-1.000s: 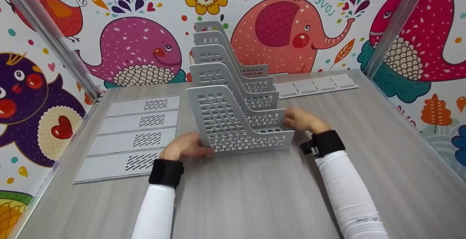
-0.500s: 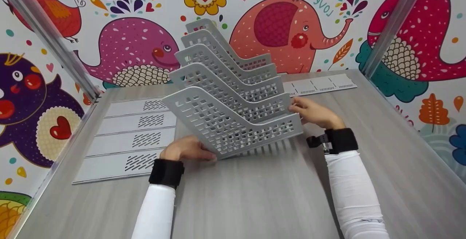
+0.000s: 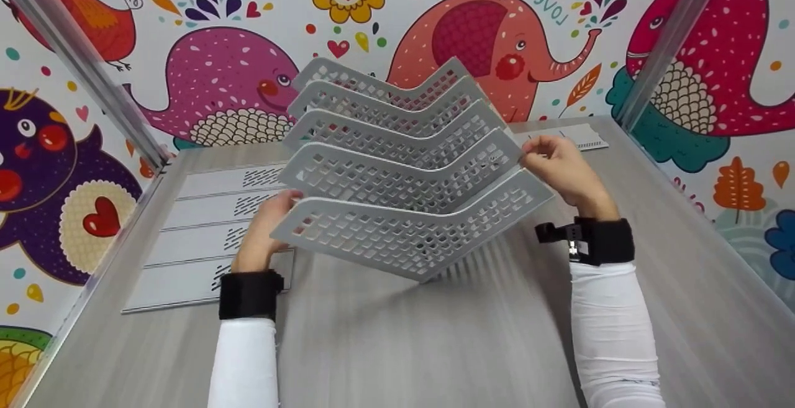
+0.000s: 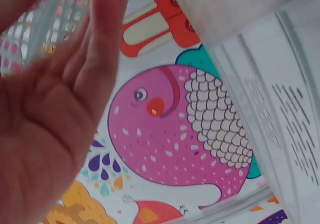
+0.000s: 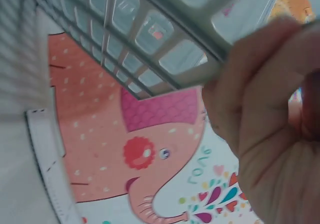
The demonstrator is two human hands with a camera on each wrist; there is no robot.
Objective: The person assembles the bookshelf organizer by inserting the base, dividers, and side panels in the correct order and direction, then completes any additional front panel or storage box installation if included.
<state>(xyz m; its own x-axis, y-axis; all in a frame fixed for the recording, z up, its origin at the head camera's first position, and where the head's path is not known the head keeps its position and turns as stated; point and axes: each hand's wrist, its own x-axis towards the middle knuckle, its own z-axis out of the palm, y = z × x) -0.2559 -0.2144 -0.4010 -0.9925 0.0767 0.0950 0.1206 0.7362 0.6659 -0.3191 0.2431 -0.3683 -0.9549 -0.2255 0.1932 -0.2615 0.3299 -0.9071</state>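
Note:
A grey plastic file rack (image 3: 397,240) with several perforated dividers stands tilted over the table in the head view, its lowest corner at or near the tabletop. My right hand (image 3: 568,172) grips its right end, fingers curled over the edge, as the right wrist view also shows with the rack's lattice (image 5: 180,26). At the rack's left end, my left hand (image 3: 264,228) is raised beside the front divider, its fingertips partly behind it. In the left wrist view, that hand (image 4: 55,104) has its fingers extended, with the rack's lattice beyond; contact cannot be made out.
A flat grey panel (image 3: 205,228) with slotted sections lies on the table (image 3: 397,358) at left. Another slotted strip (image 3: 587,136) lies at the back right, partly behind the rack. A cartoon-printed wall (image 3: 354,41) and metal posts (image 3: 674,48) bound the table.
The rack has gone from upright to tipped, its right end lifted and its tall side swung down to the left. My right hand rose with it; my left hand moved up from the bottom corner.

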